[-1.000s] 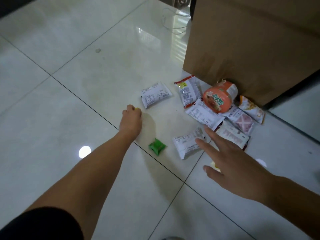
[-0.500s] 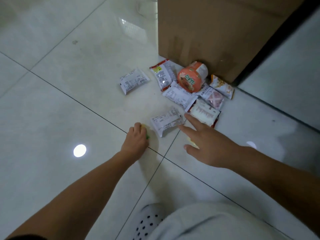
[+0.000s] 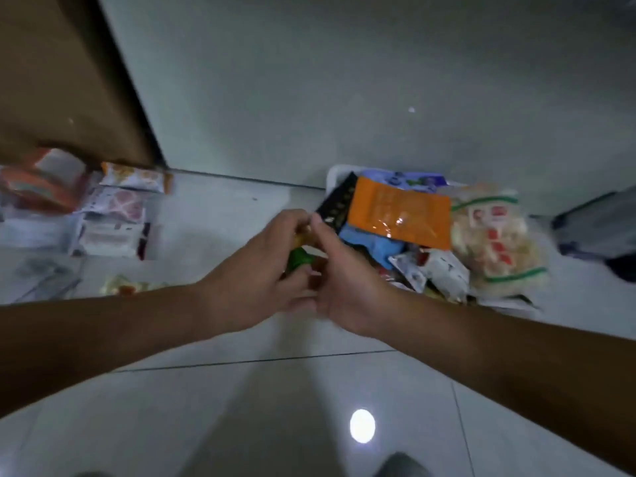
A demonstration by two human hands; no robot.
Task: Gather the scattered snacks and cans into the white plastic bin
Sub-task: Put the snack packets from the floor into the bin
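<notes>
The left hand (image 3: 261,266) curls round a small green packet (image 3: 299,260), now lifted off the floor where the hand pressed down half a second ago. The right hand (image 3: 347,280), then spread flat, now pinches a yellow packet (image 3: 303,236) against it. Both meet just left of the heaped white plastic bin (image 3: 332,177), newly in view. Scattered packets (image 3: 113,215) lie far left, blurred; the hands hide most of both grips.

**Hands meeting beside the bin**

The left hand (image 3: 254,270) is gripping a small green snack (image 3: 298,259), and the right hand (image 3: 347,280) is pinching a yellow snack (image 3: 303,235) just above it. Right beside them the white bin (image 3: 332,177) is brimming with packets. More loose packets (image 3: 113,208) are lying by the cardboard box (image 3: 51,80).
</notes>
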